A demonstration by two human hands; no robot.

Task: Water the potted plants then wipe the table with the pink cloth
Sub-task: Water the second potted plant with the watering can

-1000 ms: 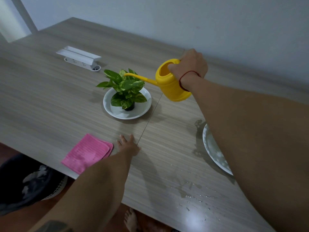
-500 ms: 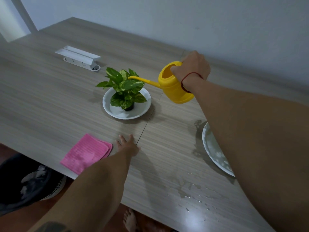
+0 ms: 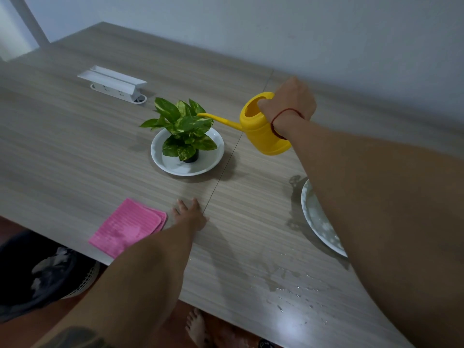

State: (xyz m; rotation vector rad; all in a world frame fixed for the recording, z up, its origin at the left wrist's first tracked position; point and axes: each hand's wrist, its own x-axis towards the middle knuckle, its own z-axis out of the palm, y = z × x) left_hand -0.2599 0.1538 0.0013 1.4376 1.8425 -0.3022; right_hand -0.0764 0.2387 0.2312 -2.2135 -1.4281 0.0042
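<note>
My right hand (image 3: 292,102) grips a yellow watering can (image 3: 261,129) held above the table, its thin spout reaching left over the leaves of a small green potted plant (image 3: 184,129). The plant's dark pot stands on a white plate (image 3: 213,149). My left hand (image 3: 190,213) rests flat on the table with fingers spread, holding nothing. Just left of it lies the folded pink cloth (image 3: 128,227) near the table's front edge. A second white plate (image 3: 317,222) shows at the right, mostly hidden behind my right forearm.
A white power strip with a raised cover (image 3: 114,84) sits at the back left. Water is spilled on the table (image 3: 288,285) near the front edge. A dark basket (image 3: 37,277) stands on the floor to the left. A wall runs behind the table.
The watering can and my right hand have shifted slightly right and down, with the spout still over the plant. My left hand has stayed put.
</note>
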